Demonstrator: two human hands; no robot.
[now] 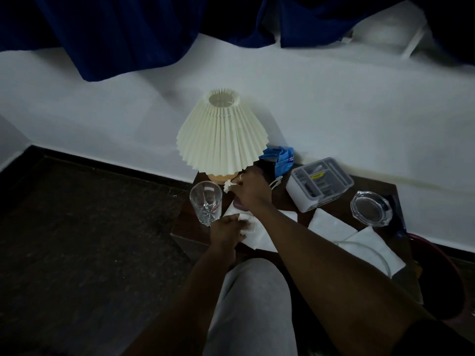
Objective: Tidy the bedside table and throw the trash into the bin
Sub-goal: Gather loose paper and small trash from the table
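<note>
While pinching a white scrap (228,186) in right hand (248,192) and clutching crumpled tissue (245,225) in left hand (226,232), reach rightward for flat napkins (331,224), nearer right.

Bedside table (371,186) dead ahead. The lamp (222,132) is at its 11 o'clock corner, the glass (205,204) at 9 on the left edge, and a packet (280,159) sits behind the lamp. The divided box (318,183) is at 1 o'clock, the ashtray (371,208) at 3. Napkins (331,224) lie along the near edge. The right hand (250,191) pinches a scrap (228,186) at the lamp's foot, and the left hand (226,231) holds a wad (245,226) on the left napkin.
</note>
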